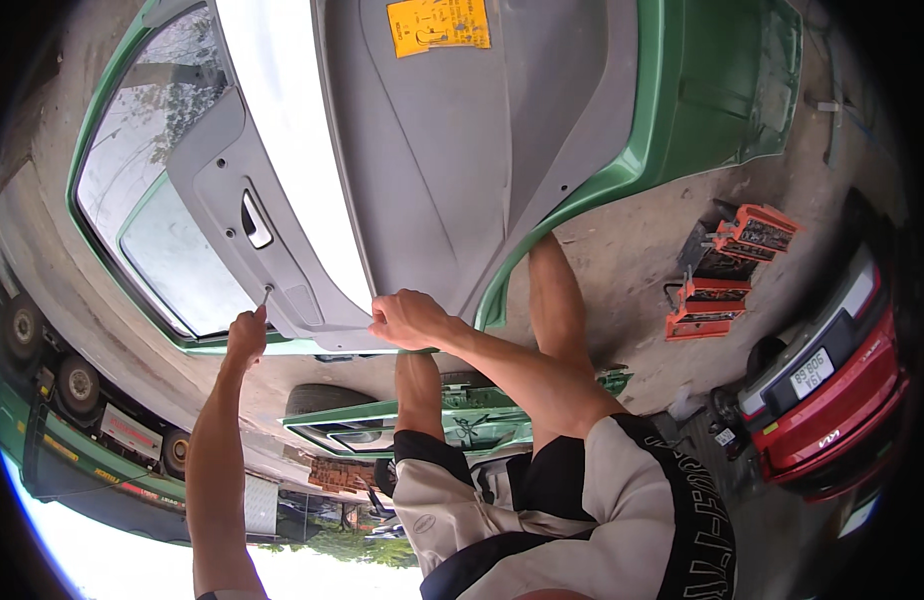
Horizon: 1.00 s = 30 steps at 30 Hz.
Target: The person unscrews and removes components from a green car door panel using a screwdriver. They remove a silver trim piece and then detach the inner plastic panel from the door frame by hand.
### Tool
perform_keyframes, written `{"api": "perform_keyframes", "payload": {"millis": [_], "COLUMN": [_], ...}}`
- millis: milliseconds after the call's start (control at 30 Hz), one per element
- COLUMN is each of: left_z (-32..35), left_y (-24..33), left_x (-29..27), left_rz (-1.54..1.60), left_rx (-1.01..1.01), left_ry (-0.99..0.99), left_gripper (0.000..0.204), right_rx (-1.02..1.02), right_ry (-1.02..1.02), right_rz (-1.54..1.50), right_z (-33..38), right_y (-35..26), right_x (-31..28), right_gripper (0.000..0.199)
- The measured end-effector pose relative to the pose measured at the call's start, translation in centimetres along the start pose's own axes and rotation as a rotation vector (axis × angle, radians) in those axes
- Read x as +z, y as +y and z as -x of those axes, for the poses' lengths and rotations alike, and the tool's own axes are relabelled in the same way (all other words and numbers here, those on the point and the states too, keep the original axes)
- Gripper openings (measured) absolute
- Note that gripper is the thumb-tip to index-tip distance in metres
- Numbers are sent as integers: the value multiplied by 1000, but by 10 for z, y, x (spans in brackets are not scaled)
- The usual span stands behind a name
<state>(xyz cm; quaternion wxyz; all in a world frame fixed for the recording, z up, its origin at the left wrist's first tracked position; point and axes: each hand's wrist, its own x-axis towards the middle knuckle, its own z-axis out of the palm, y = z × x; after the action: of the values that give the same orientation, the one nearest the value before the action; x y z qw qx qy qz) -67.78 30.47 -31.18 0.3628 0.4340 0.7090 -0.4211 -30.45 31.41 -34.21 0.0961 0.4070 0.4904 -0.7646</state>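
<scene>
A green vehicle door with grey plastic trim stands before me, its window at the left. My left hand (246,338) is closed round a screwdriver (266,296), whose handle is mostly hidden in the fingers. The shaft meets the upper trim (292,290), below the door handle recess (254,220). My right hand (410,320) is curled over the near edge of the grey door panel (432,200), beside the bright white band (302,130); its fingertips are partly hidden.
An orange cantilever toolbox (707,300) stands unfolded on the ground at right, near a red car (832,400). Another green door (362,430) lies behind my legs, by a tyre (327,399). A green truck (92,440) is at far left. A yellow label (439,26) is on the panel.
</scene>
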Motion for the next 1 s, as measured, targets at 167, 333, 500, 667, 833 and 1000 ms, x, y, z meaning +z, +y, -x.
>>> {"api": "perform_keyframes", "payload": {"millis": [167, 333, 500, 667, 833, 1000], "left_z": [0, -7, 20, 36, 34, 0], "left_y": [6, 1, 35, 43, 58, -2], "left_x": [-21, -44, -22, -11, -24, -19], "left_rz": [1095, 1062, 68, -409, -274, 1181], "left_rx": [-545, -505, 8, 101, 150, -459], "left_ry": [-586, -717, -145, 163, 108, -542], "left_gripper": [52, 52, 32, 23, 28, 43], "right_rx": [2, 31, 67, 84, 55, 34], "right_ry": [-71, -84, 20, 9, 103, 145], "right_rz": [22, 11, 5, 46, -13, 18], "right_z": [1, 3, -6, -10, -5, -10], "right_y": [4, 0, -3, -2, -2, -1], "right_x": [2, -1, -8, 0, -5, -4], "right_gripper": [28, 30, 34, 34, 34, 33]}}
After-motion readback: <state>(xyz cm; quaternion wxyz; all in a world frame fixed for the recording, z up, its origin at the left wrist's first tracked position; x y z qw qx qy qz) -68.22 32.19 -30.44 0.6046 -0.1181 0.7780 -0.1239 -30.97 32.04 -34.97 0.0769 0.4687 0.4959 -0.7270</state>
